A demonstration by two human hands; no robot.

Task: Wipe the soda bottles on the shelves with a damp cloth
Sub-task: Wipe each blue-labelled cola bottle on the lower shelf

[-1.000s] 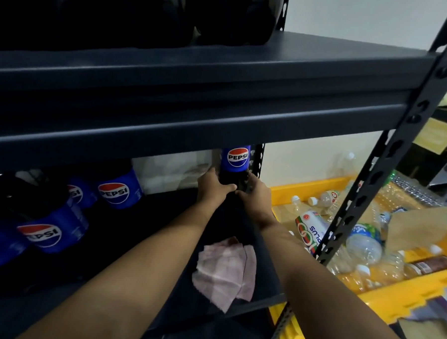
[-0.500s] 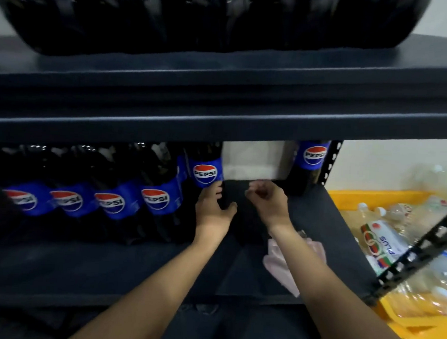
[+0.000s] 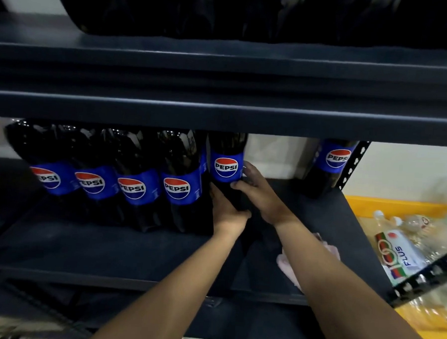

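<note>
Dark metal shelf (image 3: 135,255): upright Pepsi bottle (image 3: 226,169) clasped between left hand (image 3: 226,212) and right hand (image 3: 261,194); pink cloth (image 3: 287,268) lying unheld nearer, under right forearm.

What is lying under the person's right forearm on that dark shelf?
A pale pink cloth lies on the shelf beneath the right forearm. Only its edges show on either side; the arm covers its middle, so its full shape is hidden.

"PEPSI" stands on the blue labels of the held bottle (image 3: 226,167), the four bottles in the row (image 3: 132,188) left of it and the far-right bottle (image 3: 337,157), while a bottle in the yellow crate (image 3: 404,254) seems to read "PLUS".
</note>
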